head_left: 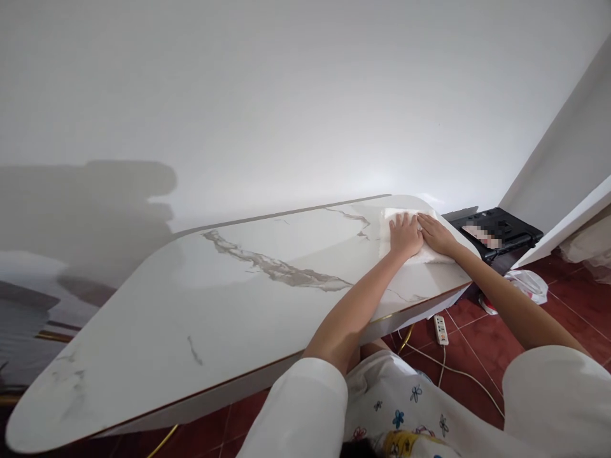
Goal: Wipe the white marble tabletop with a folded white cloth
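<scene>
A white cloth (386,236) lies spread flat near the right end of a white marble-patterned tabletop (229,318). My left hand (406,235) presses down on it with the fingers stretched out. Beside it, my right hand (435,235) also rests flat on the cloth, its fingertips close to the left hand's. Part of the cloth is hidden beneath both hands. Grey-brown veins run across the table's middle.
A white wall stands behind the table. Past the right end is a black case (513,228). On the red tiled floor (470,346) lie a power strip (441,330) with its cord and a white plastic bag (529,285).
</scene>
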Available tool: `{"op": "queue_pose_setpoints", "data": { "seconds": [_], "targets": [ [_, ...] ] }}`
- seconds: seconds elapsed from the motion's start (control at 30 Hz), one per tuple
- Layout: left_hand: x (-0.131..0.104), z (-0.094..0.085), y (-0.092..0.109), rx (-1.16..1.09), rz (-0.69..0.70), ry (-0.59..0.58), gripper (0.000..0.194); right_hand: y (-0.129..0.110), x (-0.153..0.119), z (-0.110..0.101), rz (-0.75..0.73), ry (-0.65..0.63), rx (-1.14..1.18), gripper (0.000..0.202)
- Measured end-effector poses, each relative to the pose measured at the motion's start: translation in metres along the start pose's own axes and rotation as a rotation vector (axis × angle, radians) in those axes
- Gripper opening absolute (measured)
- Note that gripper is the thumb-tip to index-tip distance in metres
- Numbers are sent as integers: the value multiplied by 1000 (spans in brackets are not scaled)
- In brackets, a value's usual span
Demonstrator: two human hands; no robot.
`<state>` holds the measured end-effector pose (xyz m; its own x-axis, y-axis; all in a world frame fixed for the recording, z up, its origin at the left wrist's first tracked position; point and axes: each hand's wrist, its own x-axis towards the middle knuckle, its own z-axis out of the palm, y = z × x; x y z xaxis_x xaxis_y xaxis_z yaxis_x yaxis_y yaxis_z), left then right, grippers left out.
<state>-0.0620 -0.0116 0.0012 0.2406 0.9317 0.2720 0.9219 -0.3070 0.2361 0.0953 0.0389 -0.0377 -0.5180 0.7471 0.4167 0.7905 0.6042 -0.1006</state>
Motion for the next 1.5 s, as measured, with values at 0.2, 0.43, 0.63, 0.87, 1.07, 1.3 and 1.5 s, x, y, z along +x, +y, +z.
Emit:
{"op": "queue_pose_setpoints", "data": {
  "seconds": [0.2,0.43,0.63,0.87,1.07,1.3,1.5],
  "targets": [
    [-32,-8,14,9,10,-12,55,-21,-31,-11,15,15,-47,55],
    [-73,-19,29,9,23,-40,56,-52,-67,-27,29,-5,-81,56],
    [-83,-19,39,13,10,-53,58,-58,-81,-36,8,-5,-46,55],
    [-70,-13,49,-24,33,-49,58,-35,-83,-39,12,-4,-55,54],
    [-48,-7,54,-41,81,-55,58,-13,-79,-40,4,2,-57,54],
    [-16,0,42,-61,76,-64,57,10,-51,-25,49,5,-57,54],
    [16,10,24,-46,50,-39,57,27,-17,-12,15,7,-21,54]
  ]
}}
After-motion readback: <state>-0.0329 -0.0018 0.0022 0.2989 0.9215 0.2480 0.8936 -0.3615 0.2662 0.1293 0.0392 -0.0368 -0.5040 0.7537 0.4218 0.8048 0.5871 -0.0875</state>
